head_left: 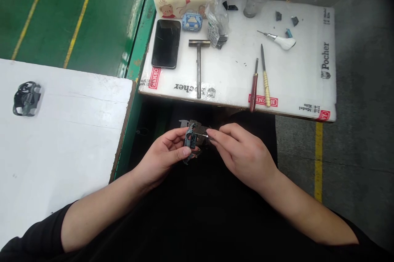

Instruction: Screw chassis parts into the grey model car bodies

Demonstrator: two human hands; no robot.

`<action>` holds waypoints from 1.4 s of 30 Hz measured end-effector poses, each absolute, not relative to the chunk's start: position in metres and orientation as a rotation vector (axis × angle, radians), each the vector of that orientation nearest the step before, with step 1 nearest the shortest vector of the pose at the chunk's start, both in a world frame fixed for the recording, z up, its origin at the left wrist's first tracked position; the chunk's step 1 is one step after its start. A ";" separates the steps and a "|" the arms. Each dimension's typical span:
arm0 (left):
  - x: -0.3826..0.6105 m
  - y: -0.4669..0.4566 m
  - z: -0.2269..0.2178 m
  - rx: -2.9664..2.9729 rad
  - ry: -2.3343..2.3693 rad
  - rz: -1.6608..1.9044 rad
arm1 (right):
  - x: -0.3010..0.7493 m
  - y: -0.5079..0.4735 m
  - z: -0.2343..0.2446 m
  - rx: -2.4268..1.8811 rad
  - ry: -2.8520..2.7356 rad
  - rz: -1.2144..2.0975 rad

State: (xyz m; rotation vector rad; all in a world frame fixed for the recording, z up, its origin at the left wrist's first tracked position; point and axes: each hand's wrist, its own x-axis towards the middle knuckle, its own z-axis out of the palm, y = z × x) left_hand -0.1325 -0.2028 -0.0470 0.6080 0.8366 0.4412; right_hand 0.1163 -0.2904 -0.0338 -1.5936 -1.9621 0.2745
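My left hand (170, 149) is closed around a small blue-grey moulded part (190, 139) with openings in it, held upright between thumb and fingers above my lap. In my right hand (243, 147) is a thin metal tool (201, 134), pinched between the fingers. Its slim shaft points left and its tip meets the part's side, though the exact contact is too small to make out. Most of the tool's handle is hidden by my fingers. Behind the part, a dark grey textured piece (201, 128) shows; what it belongs to is unclear.
On the white foam-topped table ahead lie a T-shaped metal tool (199, 65), a phone (166, 44), a red-handled blade tool (254, 85), a file (265, 77), a white-handled pick (281, 41) and a clear cup (257, 0). Another moulded part (27, 99) rests on the left board.
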 end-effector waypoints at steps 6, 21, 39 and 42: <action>-0.133 -0.204 -0.049 0.605 0.828 0.443 | 0.117 -0.288 -0.033 -1.530 -1.993 0.222; -0.132 -0.203 -0.045 0.599 0.848 0.427 | 0.116 -0.287 -0.033 -1.522 -1.961 0.222; -0.132 -0.203 -0.045 0.598 0.865 0.439 | 0.130 -0.291 -0.025 -1.553 -1.901 0.162; -0.133 -0.202 -0.045 0.586 0.888 0.451 | 0.166 -0.286 -0.027 -1.620 -1.823 0.033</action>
